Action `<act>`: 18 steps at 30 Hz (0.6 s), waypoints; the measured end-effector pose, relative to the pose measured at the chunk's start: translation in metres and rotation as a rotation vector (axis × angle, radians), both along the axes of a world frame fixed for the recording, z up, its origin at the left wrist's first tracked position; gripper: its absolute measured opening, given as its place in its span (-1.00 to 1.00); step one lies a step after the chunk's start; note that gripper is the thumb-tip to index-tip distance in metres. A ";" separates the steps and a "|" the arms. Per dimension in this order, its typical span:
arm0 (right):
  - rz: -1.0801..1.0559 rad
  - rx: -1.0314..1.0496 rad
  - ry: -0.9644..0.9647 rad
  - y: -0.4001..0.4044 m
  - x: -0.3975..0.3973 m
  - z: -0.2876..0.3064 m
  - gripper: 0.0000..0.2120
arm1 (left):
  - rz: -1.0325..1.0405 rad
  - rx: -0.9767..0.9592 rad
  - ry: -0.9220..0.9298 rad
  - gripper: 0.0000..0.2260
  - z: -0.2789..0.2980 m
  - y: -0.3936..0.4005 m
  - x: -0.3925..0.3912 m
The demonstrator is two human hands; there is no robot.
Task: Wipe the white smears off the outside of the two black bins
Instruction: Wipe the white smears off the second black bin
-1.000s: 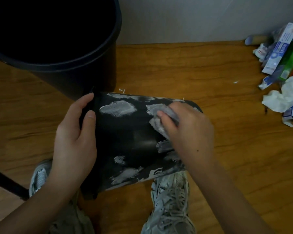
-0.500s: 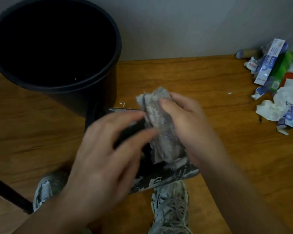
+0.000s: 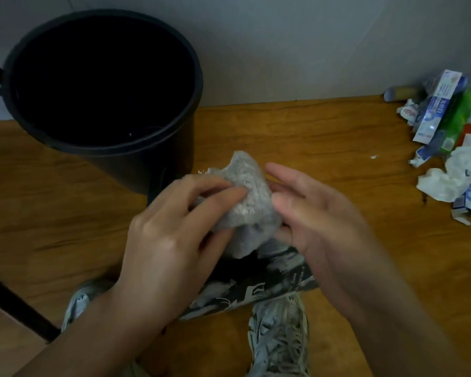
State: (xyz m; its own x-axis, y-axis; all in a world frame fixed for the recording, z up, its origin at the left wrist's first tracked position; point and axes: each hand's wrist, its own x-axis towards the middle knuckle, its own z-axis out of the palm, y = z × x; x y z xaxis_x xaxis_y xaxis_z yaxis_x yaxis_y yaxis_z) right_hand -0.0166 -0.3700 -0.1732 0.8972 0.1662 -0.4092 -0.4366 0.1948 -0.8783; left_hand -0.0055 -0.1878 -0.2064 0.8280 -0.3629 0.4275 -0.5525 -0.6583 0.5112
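Both hands are up off the bin, working the cloth (image 3: 245,202), so this looks like a pause in the wiping to refold and find a clean face. The left hand (image 3: 172,240) pinches the cloth, fingertips (image 3: 237,190) pressed into its near side with the thumb tucked under the wad. The right hand (image 3: 318,221) sits just beside it with fingers loosely extended along the cloth's far side; whether the thumb grips underneath, I cannot tell. The lying bin (image 3: 256,284) rests on the floor right below both palms, between the shoes (image 3: 280,336), white smears plainly left along its lower edge. The upright bin (image 3: 104,85) stands beyond the left fingertips, mouth open. Next, I'd judge, one hand must steady the lying bin while the other brings the cloth down onto those smears.
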 end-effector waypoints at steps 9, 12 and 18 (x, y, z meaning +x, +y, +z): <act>-0.068 -0.433 -0.294 0.021 -0.003 -0.003 -0.69 | 0.097 -0.366 0.370 -0.90 0.021 0.007 0.017; -0.019 -0.553 -0.377 0.015 0.002 0.002 -0.64 | -0.013 -0.493 0.484 -0.91 0.027 0.017 0.026; 0.009 -0.529 -0.427 0.008 0.012 0.020 -0.69 | -0.146 -0.604 0.586 -0.93 0.032 0.024 0.033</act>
State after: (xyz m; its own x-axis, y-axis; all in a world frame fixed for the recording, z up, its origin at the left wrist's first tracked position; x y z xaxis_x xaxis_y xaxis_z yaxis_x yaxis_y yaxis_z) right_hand -0.0042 -0.3616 -0.1534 0.9976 0.0495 -0.0481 -0.0304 -0.3106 -0.9501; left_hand 0.0277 -0.1636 -0.1744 0.9385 -0.3307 0.0992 -0.1472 -0.1234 0.9814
